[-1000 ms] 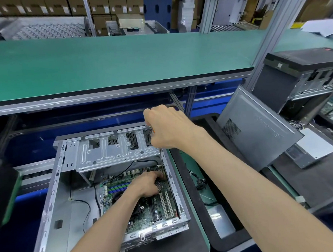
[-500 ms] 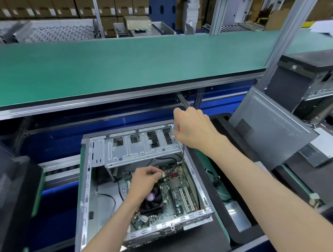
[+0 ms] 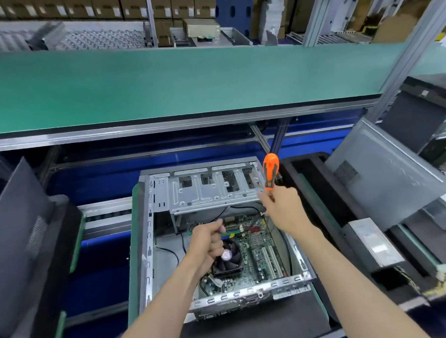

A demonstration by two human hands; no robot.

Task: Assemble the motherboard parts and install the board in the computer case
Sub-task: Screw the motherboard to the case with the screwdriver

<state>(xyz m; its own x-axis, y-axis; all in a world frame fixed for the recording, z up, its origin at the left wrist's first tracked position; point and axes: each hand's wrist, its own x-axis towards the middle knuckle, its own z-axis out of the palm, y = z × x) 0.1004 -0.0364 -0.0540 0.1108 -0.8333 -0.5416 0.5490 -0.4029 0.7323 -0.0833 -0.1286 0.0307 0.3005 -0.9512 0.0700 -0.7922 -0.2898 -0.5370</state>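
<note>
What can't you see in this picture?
Head view only:
- Screwdriver tip: hidden behind the right hand.
- What the left hand pinches: too small, covered by its fingers.
- Motherboard far edge: under the drive cage.
- Board labels: blurred.

- Case (image 3: 148, 238): open, lying on its side, centre of scene; drive cage (image 3: 213, 193) spans its far end.
- Motherboard (image 3: 258, 250): seated inside the case, fan (image 3: 228, 260) at its left part, white slots toward the near right.
- Left hand (image 3: 208, 241): curled above the fan, fingertips pinched together; what they pinch cannot be made out.
- Right hand (image 3: 284, 209): over the case's far right corner, gripping a screwdriver (image 3: 270, 172), orange handle pointing up.
- Side panel (image 3: 384, 177): grey, propped tilted, right of the case.
- Green shelf (image 3: 185, 79): runs across the far side.
</note>
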